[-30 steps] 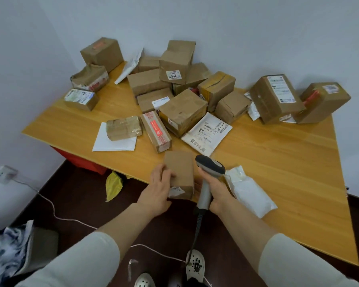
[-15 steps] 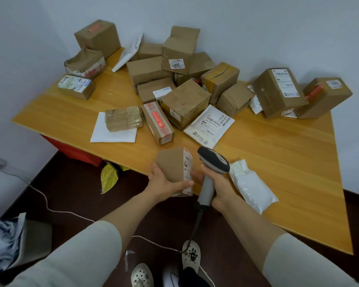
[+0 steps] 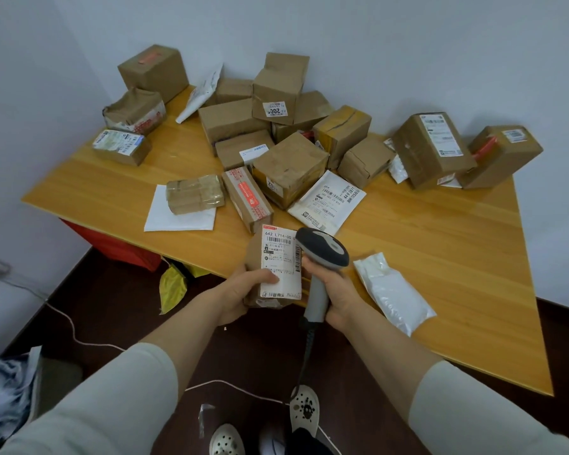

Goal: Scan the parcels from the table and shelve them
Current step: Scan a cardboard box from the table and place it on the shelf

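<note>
- The left hand holds a small brown parcel in the air just off the near edge of the table. Its fingers wrap the lower end and the thumb lies across the bottom of the label.
- The parcel is tipped so the label faces up at the person, presumably so it can be read. The thumb sits low, clear of the barcode strip along the label's right edge.
- The right hand is closed round the handle of the scanner. The scanner's head sits right beside that barcode edge and covers a little of it. I see no beam, and I cannot tell whether the trigger is pressed.
- A cable drops from the handle to the floor. My guess is that this tether is why the parcel comes to the scanner, not the other way round.
- The other boxes are heaped towards the wall with their labels facing all ways, so each will likely need turning in the hand like this one.
- A white pouch lies on the table near the right hand, and a flat mailer lies just beyond the scanner.
- No shelf is in view. I would call this the scanning step, with shelving to come and most of the job ahead.
</note>
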`<state>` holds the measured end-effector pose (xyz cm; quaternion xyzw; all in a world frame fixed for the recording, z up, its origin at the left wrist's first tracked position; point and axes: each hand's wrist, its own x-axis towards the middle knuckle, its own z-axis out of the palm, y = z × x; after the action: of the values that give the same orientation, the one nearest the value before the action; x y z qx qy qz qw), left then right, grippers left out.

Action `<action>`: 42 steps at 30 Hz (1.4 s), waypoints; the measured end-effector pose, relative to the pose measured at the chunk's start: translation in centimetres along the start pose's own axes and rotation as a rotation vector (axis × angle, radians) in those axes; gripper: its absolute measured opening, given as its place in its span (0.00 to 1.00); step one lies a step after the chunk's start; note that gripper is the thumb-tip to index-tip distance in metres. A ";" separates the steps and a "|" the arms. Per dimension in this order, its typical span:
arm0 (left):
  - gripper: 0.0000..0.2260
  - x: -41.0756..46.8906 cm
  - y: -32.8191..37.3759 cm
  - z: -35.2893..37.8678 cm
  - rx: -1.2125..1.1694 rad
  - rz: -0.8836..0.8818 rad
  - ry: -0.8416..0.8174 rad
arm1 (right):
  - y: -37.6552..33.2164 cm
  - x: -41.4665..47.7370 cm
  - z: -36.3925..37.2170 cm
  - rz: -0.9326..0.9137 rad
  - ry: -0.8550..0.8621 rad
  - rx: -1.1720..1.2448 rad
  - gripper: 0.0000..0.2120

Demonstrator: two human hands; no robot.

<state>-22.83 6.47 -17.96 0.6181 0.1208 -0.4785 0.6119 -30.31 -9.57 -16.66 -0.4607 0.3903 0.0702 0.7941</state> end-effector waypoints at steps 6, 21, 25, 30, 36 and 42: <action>0.34 -0.7 0.4 -0.8 0.110 0.008 0.164 | -0.3 -1.2 0.4 -0.031 -0.049 -0.098 0.28; 0.41 -2.8 2.0 -4.8 0.241 0.158 0.507 | -1.7 -4.9 3.2 -0.040 -0.262 -0.431 0.10; 0.38 -3.6 2.1 -5.2 0.252 0.169 0.569 | -1.7 -5.4 3.8 -0.071 -0.277 -0.485 0.12; 0.39 -4.1 2.3 -5.8 0.250 0.170 0.610 | -1.5 -6.0 4.2 -0.097 -0.278 -0.503 0.12; 0.39 -4.7 2.1 -6.1 0.265 0.168 0.632 | -1.6 -6.9 4.8 -0.140 -0.296 -0.545 0.12; 0.39 -5.3 1.9 -6.5 0.273 0.181 0.657 | -1.3 -7.5 5.2 -0.151 -0.307 -0.558 0.13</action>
<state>-21.26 14.01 -14.21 0.8228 0.1908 -0.2101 0.4924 -31.92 -4.41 -9.24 -0.6723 0.1964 0.1840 0.6896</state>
